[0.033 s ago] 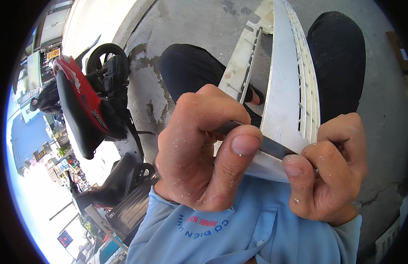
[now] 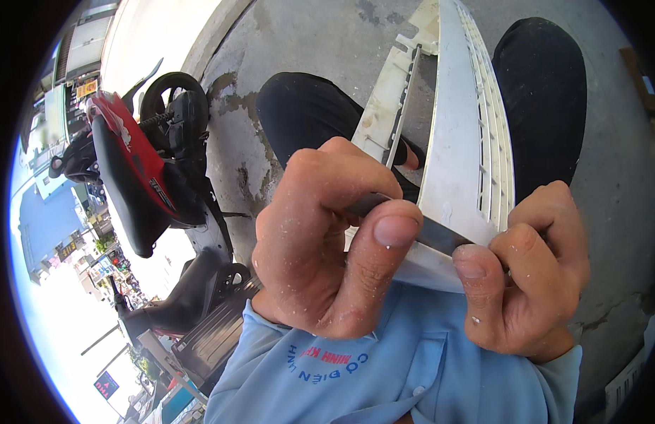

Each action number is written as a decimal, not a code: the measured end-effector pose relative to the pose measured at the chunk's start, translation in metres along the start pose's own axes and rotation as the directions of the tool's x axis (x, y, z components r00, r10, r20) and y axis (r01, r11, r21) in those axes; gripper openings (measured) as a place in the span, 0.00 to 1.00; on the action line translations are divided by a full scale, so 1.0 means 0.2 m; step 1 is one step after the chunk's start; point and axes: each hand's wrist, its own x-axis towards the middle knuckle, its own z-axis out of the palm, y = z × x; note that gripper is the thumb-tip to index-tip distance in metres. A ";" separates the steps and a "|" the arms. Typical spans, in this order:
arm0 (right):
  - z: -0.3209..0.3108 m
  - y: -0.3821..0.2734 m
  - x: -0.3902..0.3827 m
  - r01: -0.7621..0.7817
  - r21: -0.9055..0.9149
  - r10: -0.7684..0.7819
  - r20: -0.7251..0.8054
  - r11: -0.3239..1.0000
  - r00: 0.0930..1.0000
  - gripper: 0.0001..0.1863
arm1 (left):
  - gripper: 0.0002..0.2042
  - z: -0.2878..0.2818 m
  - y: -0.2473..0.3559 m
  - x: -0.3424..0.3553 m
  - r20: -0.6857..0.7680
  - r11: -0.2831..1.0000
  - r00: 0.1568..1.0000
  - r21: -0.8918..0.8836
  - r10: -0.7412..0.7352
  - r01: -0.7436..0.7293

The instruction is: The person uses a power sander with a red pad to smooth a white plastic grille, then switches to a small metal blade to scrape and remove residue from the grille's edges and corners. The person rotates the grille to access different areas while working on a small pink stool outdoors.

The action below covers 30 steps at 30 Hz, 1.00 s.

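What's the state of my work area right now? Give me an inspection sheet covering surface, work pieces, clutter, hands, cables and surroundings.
Surface: grey concrete floor, patchy and worn on the left.
Work pieces: white slatted panel between the dark-trousered knees; thin dark strip across its near end.
Clutter: brown object at the right rim, too blurred to identify; white specks on both hands.
Hands: left hand and right hand each pinch the strip between thumb and finger.
Cables: nothing seen around the hands.
Surroundings: red-and-black motorbike at left, bright street beyond.
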 end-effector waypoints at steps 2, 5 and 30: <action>0.01 0.01 -0.01 0.008 0.003 -0.008 -0.007 1.000 1.000 0.14 | 0.16 -0.02 0.00 0.00 0.031 1.000 0.999 0.004 -0.022 0.022; 0.03 0.00 -0.02 -0.008 -0.005 0.007 -0.011 1.000 1.000 0.15 | 0.16 -0.01 -0.01 0.02 0.051 0.996 0.997 -0.076 -0.051 0.055; 0.08 0.12 -0.02 -0.059 0.143 0.065 -0.037 0.988 0.997 0.19 | 0.08 0.00 -0.05 -0.02 0.074 0.923 0.985 -0.345 -0.153 0.169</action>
